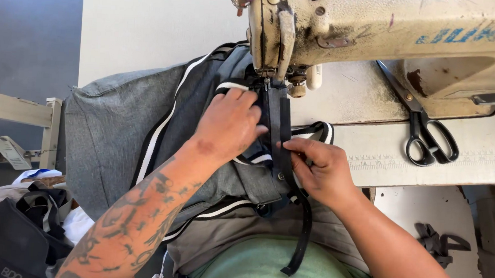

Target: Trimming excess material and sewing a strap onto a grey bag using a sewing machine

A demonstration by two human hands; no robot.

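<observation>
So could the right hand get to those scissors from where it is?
Probably yes. The right hand is pinching the black strap, but the scissors lie uncovered on the table to its right, with nothing between.

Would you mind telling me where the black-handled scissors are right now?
In the head view the black-handled scissors lie on the right of the sewing table, blades tucked under the sewing machine, beyond the right hand.
</observation>
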